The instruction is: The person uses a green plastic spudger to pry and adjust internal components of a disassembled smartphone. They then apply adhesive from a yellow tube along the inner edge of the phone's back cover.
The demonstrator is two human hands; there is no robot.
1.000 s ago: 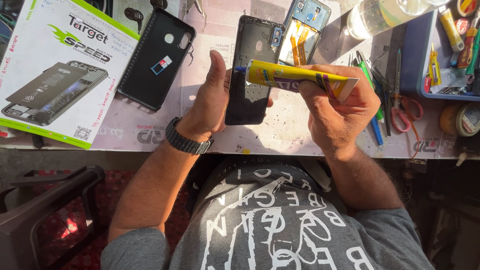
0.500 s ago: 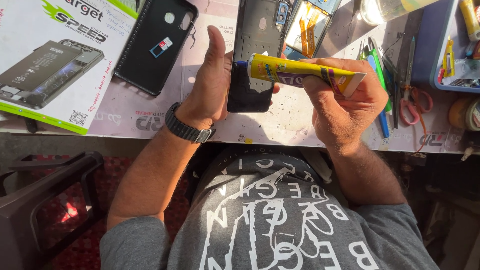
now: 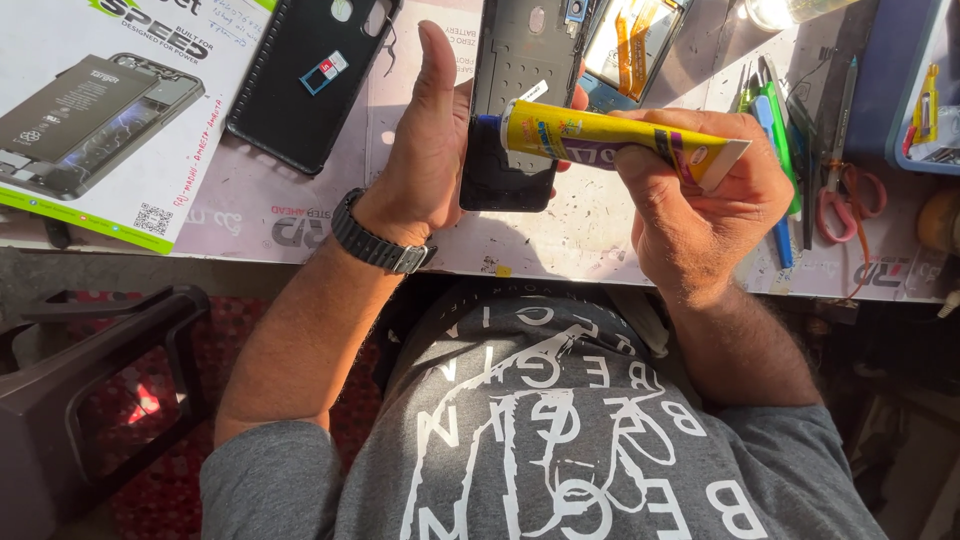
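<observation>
gripping phone frame (image 3: 515, 120) left hand (image 3: 425, 150) | glue tube (image 3: 600, 140) right hand (image 3: 700, 205)

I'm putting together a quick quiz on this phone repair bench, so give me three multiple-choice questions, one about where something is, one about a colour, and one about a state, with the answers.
1. Where does the black phone case lie?
A. On the chair
B. On the table between the white box and the left hand
C. Under the scissors

2. What colour is the tube in the right hand?
A. Yellow
B. Green
C. White

3. How is the phone frame held?
A. Lying untouched
B. Inside the box
C. Steadied by the left hand, the tube's nozzle at its edge

Answers: 1 B, the case sits left of the raised thumb. 2 A, its body is yellow with a purple band. 3 C, the left hand grasps its lower end.
</observation>
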